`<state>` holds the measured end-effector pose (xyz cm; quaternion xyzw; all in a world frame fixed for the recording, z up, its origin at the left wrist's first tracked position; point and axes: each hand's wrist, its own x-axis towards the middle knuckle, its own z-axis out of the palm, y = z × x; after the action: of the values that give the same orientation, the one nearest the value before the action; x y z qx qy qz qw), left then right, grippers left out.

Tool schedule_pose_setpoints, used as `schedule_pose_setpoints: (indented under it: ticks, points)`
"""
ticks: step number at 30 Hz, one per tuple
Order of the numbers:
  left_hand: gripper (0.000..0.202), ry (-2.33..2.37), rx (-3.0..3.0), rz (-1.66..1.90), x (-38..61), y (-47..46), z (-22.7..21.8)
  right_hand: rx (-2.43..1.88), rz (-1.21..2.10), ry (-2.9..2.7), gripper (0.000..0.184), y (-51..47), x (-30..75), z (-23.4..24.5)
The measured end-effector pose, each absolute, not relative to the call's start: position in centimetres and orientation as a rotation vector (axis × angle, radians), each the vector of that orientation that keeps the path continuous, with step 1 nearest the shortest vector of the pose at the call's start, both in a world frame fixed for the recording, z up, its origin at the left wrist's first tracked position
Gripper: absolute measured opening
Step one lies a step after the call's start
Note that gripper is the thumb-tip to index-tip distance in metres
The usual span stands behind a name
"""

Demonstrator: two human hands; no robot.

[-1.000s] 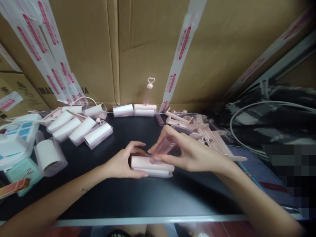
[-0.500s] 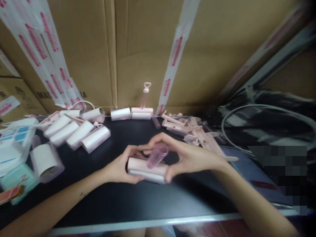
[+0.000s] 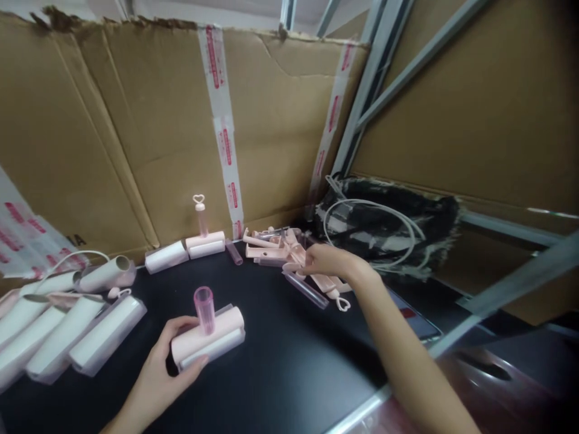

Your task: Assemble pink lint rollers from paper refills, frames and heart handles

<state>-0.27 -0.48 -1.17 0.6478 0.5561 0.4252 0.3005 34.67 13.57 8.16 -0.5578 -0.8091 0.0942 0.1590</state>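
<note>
My left hand [image 3: 165, 355] grips one end of a pink lint roller [image 3: 221, 325] with a white sheet roll under its cover. A clear pink tube handle [image 3: 205, 310] stands up from the middle of that cover. At the right, my right hand [image 3: 328, 262] is in a pile of pink plastic parts [image 3: 266, 252], fingers bent down and together. What they pinch, if anything, is hidden behind the knuckles. Just below these fingers lie a clear tube [image 3: 307, 290] and a pink heart-shaped loop cap [image 3: 342, 304].
White sheet rolls in clear wrap [image 3: 108, 337] crowd the left side. At the back stand another lint roller [image 3: 205, 244] with a heart loop, a wrapped roll [image 3: 166, 257] and a loose pink tube [image 3: 234, 252]. Cardboard [image 3: 176, 120] walls the back; a white cable [image 3: 368, 202] coils at right.
My right hand has let go of the lint roller and moved right to the parts pile. My left hand still holds the roller, now with its tube upright. The view has turned right.
</note>
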Motion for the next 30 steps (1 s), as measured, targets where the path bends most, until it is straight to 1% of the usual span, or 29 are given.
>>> schedule_pose_setpoints:
  ticks: [2,5,7,10,11,12,14,17,20,22,25,30]
  points:
    - [0.040,1.432,1.747,1.118,0.0,-0.7,-1.0,-1.628,0.290,-2.327,0.029,13.9,34.5,7.7]
    - [0.040,1.356,1.813,1.000,-0.1,-1.1,-0.5,-1.541,0.298,-2.361,0.022,13.3,33.7,8.8]
    - [0.051,1.322,1.860,0.948,-0.4,-1.4,0.0,-1.351,0.345,-2.310,0.022,12.0,32.6,10.3]
    - [0.076,1.246,1.961,1.005,-0.5,-1.9,1.4,-0.990,0.670,-2.093,0.027,9.1,29.4,12.4]
    - [0.081,1.210,1.976,1.044,-0.4,-2.0,2.2,-0.892,0.802,-2.032,0.027,8.0,28.0,13.0]
    - [0.082,1.173,1.972,1.086,0.0,-2.0,2.9,-0.806,0.909,-2.001,0.026,7.0,26.5,13.5]
    - [0.078,1.082,1.912,1.162,1.2,-1.8,4.6,-0.667,1.016,-2.001,0.023,5.4,23.8,14.2]
    - [0.072,0.833,1.741,1.273,3.6,-0.7,6.2,-0.576,1.008,-2.097,0.020,4.1,21.3,14.6]
    - [0.076,0.644,1.463,1.314,5.5,0.9,6.4,-0.576,0.949,-2.183,0.018,3.9,20.8,14.4]
    - [0.078,0.636,1.309,1.311,6.2,1.6,6.1,-0.578,0.913,-2.172,0.018,4.0,20.9,13.9]
    - [0.073,0.697,1.187,1.299,6.7,2.0,5.7,-0.559,0.913,-2.118,0.018,3.9,21.0,13.2]
    - [0.069,0.794,1.103,1.301,7.0,1.9,5.7,-0.607,0.820,-2.112,0.024,3.6,20.2,12.4]
